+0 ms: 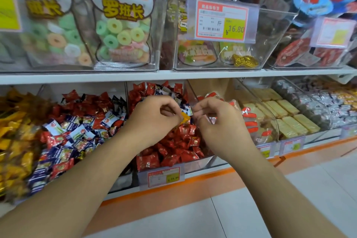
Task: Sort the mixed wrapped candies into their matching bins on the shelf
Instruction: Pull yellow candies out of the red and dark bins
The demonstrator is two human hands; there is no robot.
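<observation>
Both of my hands hover over the clear bin of red wrapped candies (pixel 173 141) on the lower shelf. My left hand (pixel 154 116) has curled fingers that hold a yellow-orange candy (pixel 185 118) and a blue-and-white candy (pixel 186 110). My right hand (pixel 216 118) is curled beside them, its fingertips meeting the same small wrappers. What exactly the right fingers pinch is hidden. To the left, a bin (pixel 77 131) holds mixed blue-white and red candies. Yellow wrapped candies (pixel 13 133) fill the far-left bin.
To the right stand bins of orange-and-clear packets (pixel 251 120), pale yellow bars (pixel 289 114) and silver wrapped sweets (pixel 324 106). Price tags (pixel 163 177) hang on the bin fronts. The upper shelf (pixel 173 75) carries bagged ring gummies (pixel 119 31) and clear bins. Tiled floor (pixel 251 208) lies below.
</observation>
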